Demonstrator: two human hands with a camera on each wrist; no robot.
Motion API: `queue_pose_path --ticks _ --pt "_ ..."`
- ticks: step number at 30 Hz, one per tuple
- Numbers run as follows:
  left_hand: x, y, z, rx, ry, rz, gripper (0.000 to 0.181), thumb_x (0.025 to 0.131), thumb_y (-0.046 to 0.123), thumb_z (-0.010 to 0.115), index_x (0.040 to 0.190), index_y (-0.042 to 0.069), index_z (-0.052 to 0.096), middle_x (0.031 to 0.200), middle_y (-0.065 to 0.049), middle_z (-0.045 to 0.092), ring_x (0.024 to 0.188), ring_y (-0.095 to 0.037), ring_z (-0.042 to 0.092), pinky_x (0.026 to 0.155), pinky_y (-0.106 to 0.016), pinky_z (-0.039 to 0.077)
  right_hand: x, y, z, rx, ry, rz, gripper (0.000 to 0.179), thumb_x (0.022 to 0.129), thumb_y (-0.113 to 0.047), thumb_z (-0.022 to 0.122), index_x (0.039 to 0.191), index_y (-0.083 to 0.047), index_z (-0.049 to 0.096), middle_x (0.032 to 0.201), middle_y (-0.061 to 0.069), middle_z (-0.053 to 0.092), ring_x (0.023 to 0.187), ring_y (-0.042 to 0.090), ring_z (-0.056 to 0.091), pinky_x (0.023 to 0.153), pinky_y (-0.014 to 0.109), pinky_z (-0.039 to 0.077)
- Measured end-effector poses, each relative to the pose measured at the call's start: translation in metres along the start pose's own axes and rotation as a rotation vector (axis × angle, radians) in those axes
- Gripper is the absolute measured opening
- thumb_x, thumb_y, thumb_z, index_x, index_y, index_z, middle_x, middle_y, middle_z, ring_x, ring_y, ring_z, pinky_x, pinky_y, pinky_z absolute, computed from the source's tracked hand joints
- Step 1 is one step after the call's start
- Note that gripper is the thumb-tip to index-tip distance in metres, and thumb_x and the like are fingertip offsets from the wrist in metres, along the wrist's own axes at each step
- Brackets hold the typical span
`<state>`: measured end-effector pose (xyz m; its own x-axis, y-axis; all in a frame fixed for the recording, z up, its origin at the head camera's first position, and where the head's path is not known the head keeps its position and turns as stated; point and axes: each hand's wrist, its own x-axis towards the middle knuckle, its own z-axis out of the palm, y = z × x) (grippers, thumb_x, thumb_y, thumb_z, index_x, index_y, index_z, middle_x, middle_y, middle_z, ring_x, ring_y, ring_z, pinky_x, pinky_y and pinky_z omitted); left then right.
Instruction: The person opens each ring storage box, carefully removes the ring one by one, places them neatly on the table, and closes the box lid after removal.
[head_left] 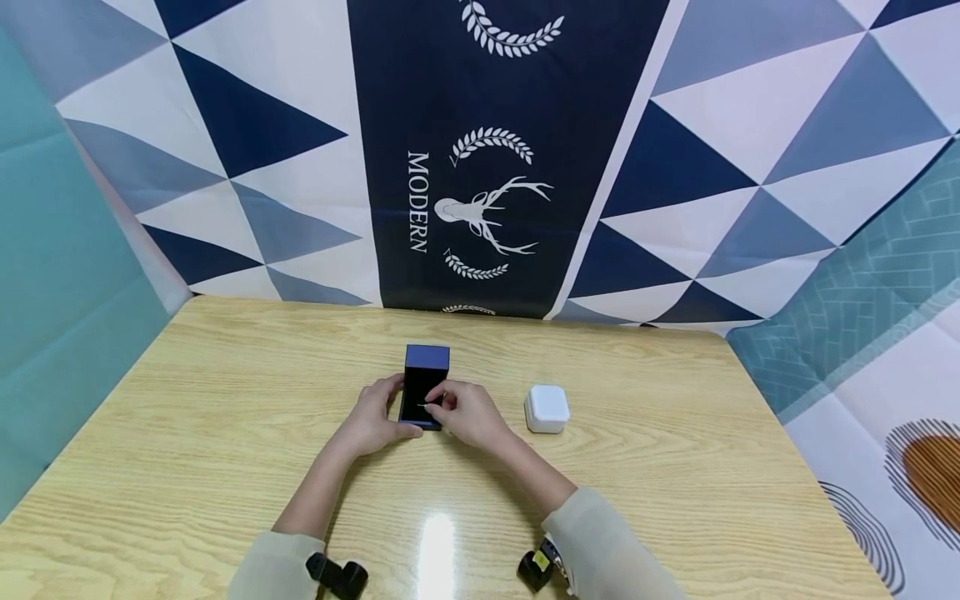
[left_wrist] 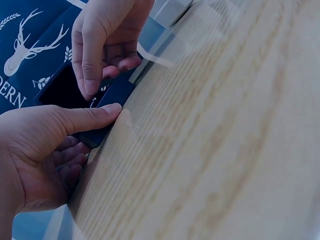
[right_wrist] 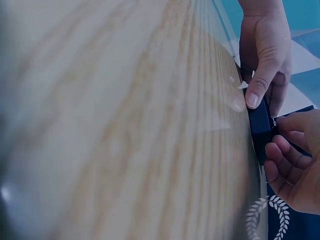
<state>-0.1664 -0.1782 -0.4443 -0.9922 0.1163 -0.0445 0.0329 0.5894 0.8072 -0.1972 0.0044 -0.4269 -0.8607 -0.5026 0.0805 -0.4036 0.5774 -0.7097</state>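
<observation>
A dark blue jewellery box (head_left: 427,357) stands on the table with its lid raised and a black inside. My left hand (head_left: 372,419) holds the box at its left side, the thumb (left_wrist: 107,111) lying on the front edge and the other fingers around the side. Over the open box, my right hand (head_left: 467,411) pinches a small shiny piece of jewellery (left_wrist: 93,102) between thumb and forefinger. The piece looks like a short sparkling row; its full shape is hidden by the fingertips. In the right wrist view, the box's front wall (right_wrist: 260,120) shows between both hands.
To the right of the box sits a white rounded cube-shaped case (head_left: 547,408). The wooden table (head_left: 660,483) ends at a patterned cloth backdrop (head_left: 480,208) behind the box. Black wrist cameras are worn on both wrists.
</observation>
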Motion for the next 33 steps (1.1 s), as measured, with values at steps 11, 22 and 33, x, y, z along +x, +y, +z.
queue_pose_path --ticks 11,22,33 --pt "0.0005 0.0003 -0.0009 0.005 -0.001 0.003 0.087 0.072 0.021 0.082 0.142 0.003 0.035 0.136 -0.018 0.046 0.123 -0.034 0.039 0.098 -0.046 0.042 0.0024 -0.0025 0.0002 -0.031 -0.016 0.001 0.013 0.088 -0.017 0.063 0.098 -0.011 0.069 0.057 -0.005 0.049 0.046 0.004 0.039 0.047 0.017 0.033" --pt "0.0003 0.0008 -0.0014 0.003 -0.001 0.000 0.086 0.072 0.021 0.081 0.143 0.003 0.035 0.136 -0.017 0.047 0.121 -0.033 0.041 0.097 -0.046 0.042 0.0047 -0.0046 0.0008 -0.102 -0.022 -0.006 0.014 0.089 -0.020 0.063 0.098 -0.011 0.069 0.060 -0.006 0.050 0.049 0.003 0.040 0.048 0.017 0.034" --pt "-0.0004 0.0005 -0.0011 0.011 -0.003 -0.006 0.086 0.072 0.023 0.081 0.143 0.003 0.035 0.137 -0.018 0.046 0.121 -0.034 0.040 0.097 -0.047 0.042 0.0064 -0.0084 0.0010 -0.159 -0.029 -0.020 0.015 0.089 -0.020 0.063 0.098 -0.011 0.070 0.061 -0.005 0.052 0.049 0.003 0.041 0.047 0.017 0.033"
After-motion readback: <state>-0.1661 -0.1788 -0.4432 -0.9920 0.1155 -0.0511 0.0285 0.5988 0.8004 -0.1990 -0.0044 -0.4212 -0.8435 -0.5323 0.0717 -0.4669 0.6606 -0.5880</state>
